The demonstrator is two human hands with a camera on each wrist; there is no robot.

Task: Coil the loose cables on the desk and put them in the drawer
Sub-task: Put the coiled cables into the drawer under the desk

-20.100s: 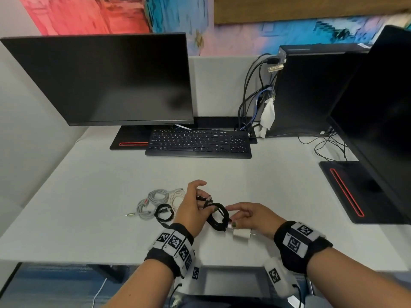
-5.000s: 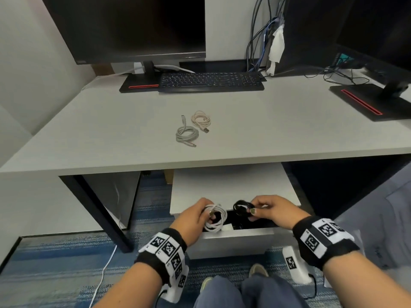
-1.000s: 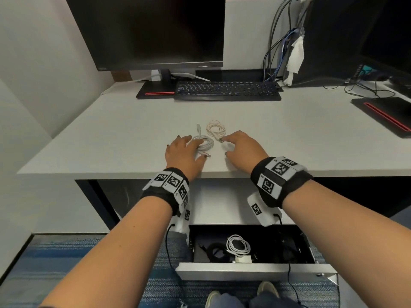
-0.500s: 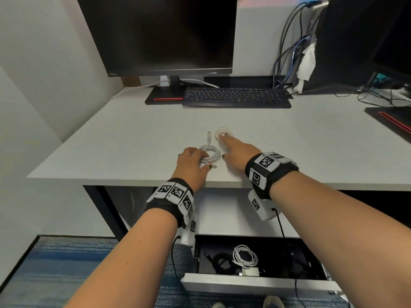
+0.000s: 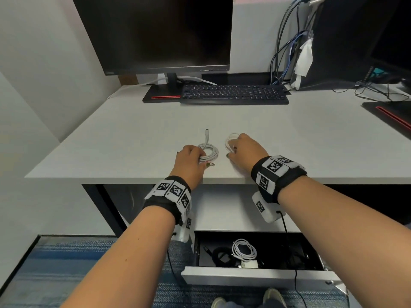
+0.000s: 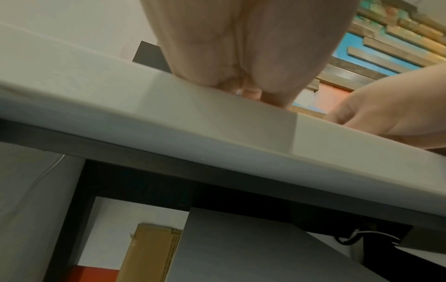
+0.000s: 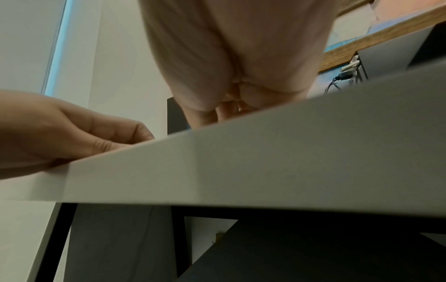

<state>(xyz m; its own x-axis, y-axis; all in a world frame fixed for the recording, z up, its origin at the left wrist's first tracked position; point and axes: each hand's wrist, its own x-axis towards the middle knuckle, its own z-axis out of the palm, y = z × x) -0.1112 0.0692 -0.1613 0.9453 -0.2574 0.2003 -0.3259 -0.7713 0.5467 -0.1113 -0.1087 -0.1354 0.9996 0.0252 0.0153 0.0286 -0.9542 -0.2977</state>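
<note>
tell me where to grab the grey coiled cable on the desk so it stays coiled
Pinch across the bundled loops of the grey coiled cable at its near left side, where the left hand already rests on it. Coming from above with fingers through the ring should gather all turns; the straight tail points away and would likely unwind it.

- Beyond the grip: black monitor (image 5: pixel 155 34), keyboard (image 5: pixel 233 94), plain white wall (image 5: pixel 44 63).
- Below it: blue striped carpet (image 5: pixel 66 263), black desk leg (image 5: pixel 106 210).

left hand (image 6: pixel 253 47) on desk (image 6: pixel 169 118), right hand (image 6: pixel 391 112) beside
</note>
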